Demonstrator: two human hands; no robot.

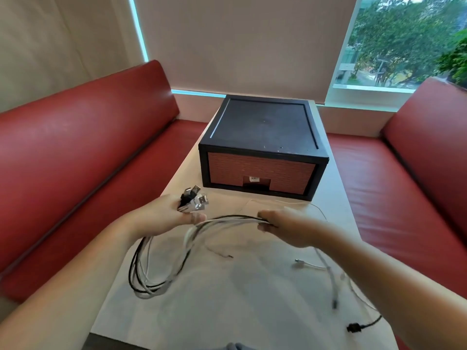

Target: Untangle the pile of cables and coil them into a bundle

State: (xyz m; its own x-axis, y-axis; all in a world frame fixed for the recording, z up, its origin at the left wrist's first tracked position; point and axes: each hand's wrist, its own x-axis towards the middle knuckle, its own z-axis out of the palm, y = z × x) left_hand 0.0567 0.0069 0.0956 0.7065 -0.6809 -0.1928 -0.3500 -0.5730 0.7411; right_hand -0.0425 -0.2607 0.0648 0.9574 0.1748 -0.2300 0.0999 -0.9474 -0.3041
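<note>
Centrally, above the pale table (pixel 227 311), both hands busy with the cables (pixel 156 269). Left hand (pixel 161 215) clenched round a cluster of plugs (pixel 194 202), black and silvery tips fanned upward past the fingers, thumb laid across the leads just below. From that fist, black and white strands hanging in a loose loop toward the table's left edge, bottom of the loop resting on the tabletop, then climbing again and crossing to the right. Right hand (pixel 283 226) wrapped over the same strands at the far end of that span, fingers curled round them, back of the hand toward the camera. Under the right wrist, more white leads trailing to the near right of the table, blurred. Just beside them, a loose white connector (pixel 307 265) lying flat. Near the right forearm, close to the table's edge, a black plug (pixel 352 327) on a dark cord. Between the hands and slightly nearer, a thin wire (pixel 222 253) with a dark tip. Beyond the hands, a fine white wire (pixel 290 203) curving just in front of a black drawer box (pixel 262 147) with a brick-patterned front, drawer closed. Either side, red benches (pixel 75 160). Behind, a lowered blind (pixel 240 41) and a window (pixel 404 41) with green trees outside.
</note>
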